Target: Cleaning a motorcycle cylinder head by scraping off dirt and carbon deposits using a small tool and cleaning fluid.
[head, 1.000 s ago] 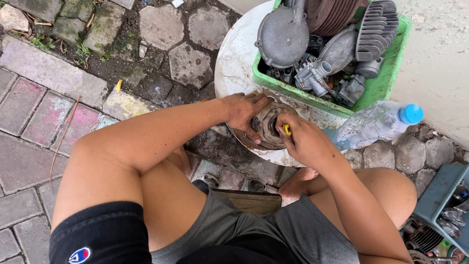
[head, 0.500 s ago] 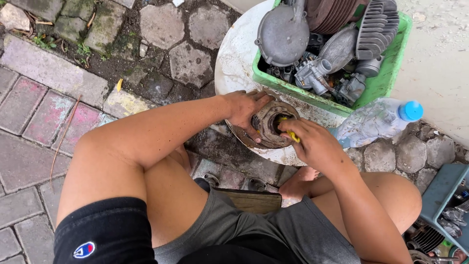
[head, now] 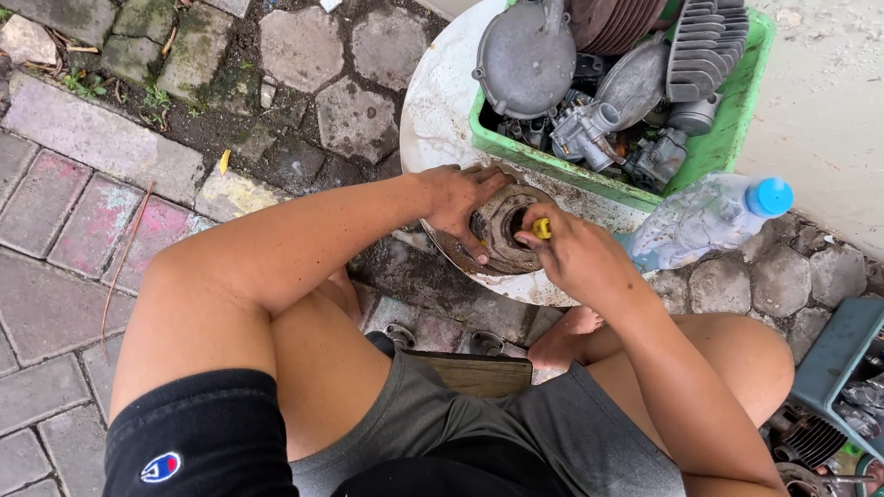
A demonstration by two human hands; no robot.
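Left hand (head: pixel 465 204) still pins rusty disc (head: pixel 497 241) | right hand (head: pixel 575 258), 3 o'clock, keeps gripping yellow-handled tool (head: pixel 542 228), unmoved | work continues.

- Beyond the round metal part (head: pixel 502 230): blocked by green crate (head: pixel 737 120) heaped with engine parts (head: pixel 599 83).
- Rightward: plastic bottle (head: pixel 704 221) lying close.
- Leftward: open white tabletop (head: pixel 433 101), then paving stones (head: pixel 92 230).

Soft, even daylight, no hard shadows. Mild glare on clear plastic water bottle w/ blue cap (head: pixel 707 218). Sharp overall; slight wide-angle stretch at edges.
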